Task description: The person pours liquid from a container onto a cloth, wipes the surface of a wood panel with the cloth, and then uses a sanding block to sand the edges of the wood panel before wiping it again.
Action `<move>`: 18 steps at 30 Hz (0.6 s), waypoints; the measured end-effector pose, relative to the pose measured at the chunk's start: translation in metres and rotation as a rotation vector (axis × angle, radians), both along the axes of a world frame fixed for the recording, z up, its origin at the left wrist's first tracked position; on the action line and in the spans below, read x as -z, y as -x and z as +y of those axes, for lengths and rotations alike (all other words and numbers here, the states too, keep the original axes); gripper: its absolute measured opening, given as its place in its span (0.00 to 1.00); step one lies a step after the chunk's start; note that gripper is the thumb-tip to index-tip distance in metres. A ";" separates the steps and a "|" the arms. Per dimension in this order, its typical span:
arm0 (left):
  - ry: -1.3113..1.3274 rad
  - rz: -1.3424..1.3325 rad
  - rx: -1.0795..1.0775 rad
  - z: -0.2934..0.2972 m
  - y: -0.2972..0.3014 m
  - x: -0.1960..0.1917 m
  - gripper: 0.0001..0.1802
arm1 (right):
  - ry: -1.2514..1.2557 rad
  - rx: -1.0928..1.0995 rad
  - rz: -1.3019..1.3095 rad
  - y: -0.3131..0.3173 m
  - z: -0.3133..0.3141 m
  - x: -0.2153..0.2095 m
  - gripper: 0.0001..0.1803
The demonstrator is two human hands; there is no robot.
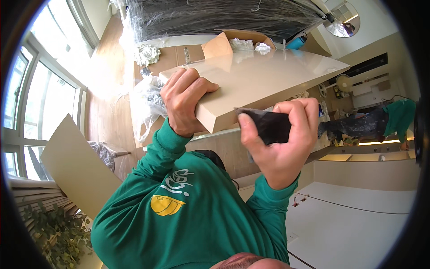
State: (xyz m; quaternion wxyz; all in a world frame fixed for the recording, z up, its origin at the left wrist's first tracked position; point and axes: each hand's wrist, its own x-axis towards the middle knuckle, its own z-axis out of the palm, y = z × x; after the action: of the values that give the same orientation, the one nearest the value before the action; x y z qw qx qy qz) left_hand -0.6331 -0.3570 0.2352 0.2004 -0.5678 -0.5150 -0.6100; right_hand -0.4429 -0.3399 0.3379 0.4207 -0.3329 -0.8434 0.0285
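The left hand [186, 101] wraps its grip around the near end of a beige board [260, 78]. The right hand [280, 139] pinches a dark sanding sheet [268, 125] against the board's front corner.

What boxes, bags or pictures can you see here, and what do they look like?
Cardboard box: behind the beige board, brown, flaps open, white crumpled paper inside.
Plastic bag: left of the left hand, clear, crinkled.
Shirt badge: green sleeve, yellow helmet shape below white marks.
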 end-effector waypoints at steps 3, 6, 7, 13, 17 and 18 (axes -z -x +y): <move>0.019 -0.025 0.001 -0.002 0.001 0.001 0.21 | -0.046 -0.088 -0.006 0.008 -0.011 0.001 0.26; -0.012 -0.007 -0.002 -0.001 0.000 0.000 0.21 | 0.007 0.006 -0.015 0.000 -0.005 0.001 0.26; -0.004 -0.009 0.000 -0.001 0.000 0.000 0.21 | 0.032 0.028 -0.006 0.000 -0.005 0.000 0.26; -0.003 0.001 0.002 -0.002 0.001 -0.001 0.21 | 0.014 0.032 -0.005 0.001 -0.006 0.002 0.26; 0.011 -0.006 0.005 -0.002 0.001 0.000 0.21 | -0.018 -0.103 0.023 0.012 -0.019 0.007 0.24; 0.018 -0.010 0.003 -0.004 0.003 0.000 0.21 | 0.010 -0.090 0.017 0.012 -0.020 0.005 0.24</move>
State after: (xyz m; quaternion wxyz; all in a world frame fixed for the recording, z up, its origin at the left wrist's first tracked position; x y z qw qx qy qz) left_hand -0.6357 -0.3610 0.2352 0.1917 -0.5674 -0.5207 -0.6084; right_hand -0.4546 -0.3596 0.3330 0.4244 -0.2965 -0.8538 0.0546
